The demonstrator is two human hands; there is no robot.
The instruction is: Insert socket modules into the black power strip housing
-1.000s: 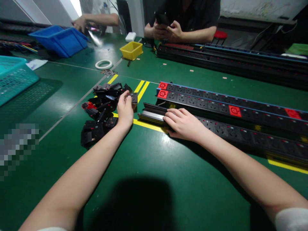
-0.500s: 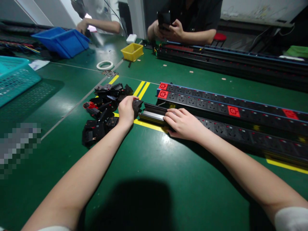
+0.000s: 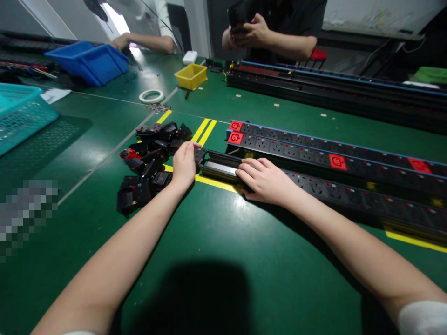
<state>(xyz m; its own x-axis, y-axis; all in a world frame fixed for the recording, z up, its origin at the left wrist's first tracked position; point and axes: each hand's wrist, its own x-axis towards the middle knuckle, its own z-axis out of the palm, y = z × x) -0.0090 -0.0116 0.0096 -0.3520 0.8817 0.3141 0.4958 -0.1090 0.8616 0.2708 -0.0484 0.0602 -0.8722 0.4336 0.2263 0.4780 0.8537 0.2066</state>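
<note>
Looking down across a green table point(image 3: 223, 242), both bare forearms reaching forward.

Pinching a small black cap point(image 3: 199, 156) in the left hand point(image 3: 184, 164), fingers closed round it, right at the open left end of the nearest strip point(image 3: 349, 193), touching or almost touching it; hard to tell which. Pressing down on that same strip just beside the open end with the right hand point(image 3: 267, 179), palm down, fingers loosely apart and laid over the top, not clamped round anything.

Lying just left of the left hand: a loose pile point(image 3: 146, 167) of similar black parts, a few with red. Lying beyond the nearest strip, side by side: two more strips point(image 3: 296, 144) with red sockets at intervals.

Farther off on the table: a tape roll point(image 3: 151, 96), a yellow bin point(image 3: 191, 76), a blue bin point(image 3: 89, 60), a teal basket point(image 3: 21, 116) at the left edge. At the far side, another person's hands point(image 3: 251, 32) raised round a dark phone.

Judging the cap: probably light, hard moulded plastic, smooth enough to slip; best held by its opposite side faces between thumb and fingertips, clear of the mating end.

Judging the strip: long, stiff, likely heavy with its metal channel; best steadied from above near the open end, as here, not lifted by one tip.
</note>
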